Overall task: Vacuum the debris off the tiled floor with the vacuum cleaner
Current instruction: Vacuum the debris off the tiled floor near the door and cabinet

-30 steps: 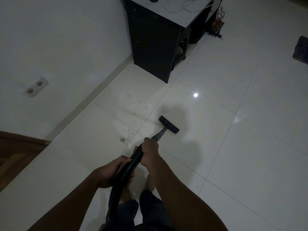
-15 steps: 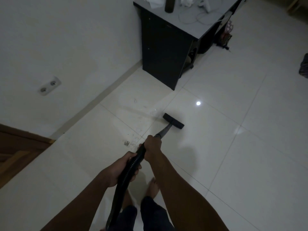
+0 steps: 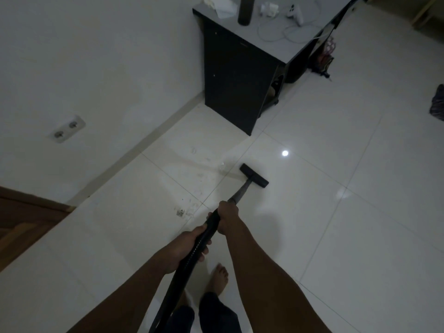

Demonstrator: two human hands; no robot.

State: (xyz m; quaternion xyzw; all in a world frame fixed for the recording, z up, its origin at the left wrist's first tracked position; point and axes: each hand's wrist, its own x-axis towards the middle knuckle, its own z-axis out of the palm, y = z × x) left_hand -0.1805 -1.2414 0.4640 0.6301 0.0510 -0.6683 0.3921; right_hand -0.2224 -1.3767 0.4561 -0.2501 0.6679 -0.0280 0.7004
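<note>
A black vacuum nozzle (image 3: 254,175) rests flat on the white tiled floor (image 3: 336,236), at the end of a grey wand (image 3: 241,192). My right hand (image 3: 228,216) grips the top of the wand where the black ribbed hose (image 3: 189,255) begins. Lower down, my left hand (image 3: 189,246) is closed around that hose. Small debris lies left of the nozzle: a white scrap (image 3: 221,166), faint specks (image 3: 199,175) and a dark clump (image 3: 180,212) near my hands.
A black desk (image 3: 237,75) with cables and small items on top stands against the white wall (image 3: 96,68). A double socket (image 3: 68,129) sits low on the wall. A wooden door frame (image 3: 21,219) is at left. My bare foot (image 3: 218,277) stands below the hose.
The nozzle has slid forward and slightly right along the floor, past a white scrap that is gone. My view has tilted up, showing more of the desk top.
</note>
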